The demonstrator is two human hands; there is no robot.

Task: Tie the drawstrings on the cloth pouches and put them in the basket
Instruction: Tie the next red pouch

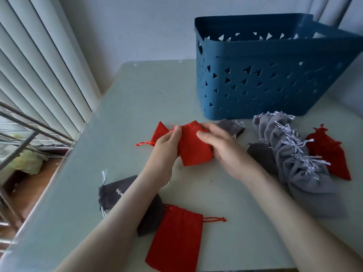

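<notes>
Red pouch sits lifted just above the middle of the table, held between both hands. Left hand pinches its left edge near the gathered mouth, thumb on top; right hand curls over its right side, fingers bent onto the cloth. Both forearms reach in from below. Blue basket stands beyond, with grey pouches overlapped in a row at right.

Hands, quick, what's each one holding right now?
Left hand: pinching the red pouch near its top.
Right hand: gripping the same red pouch.
</notes>
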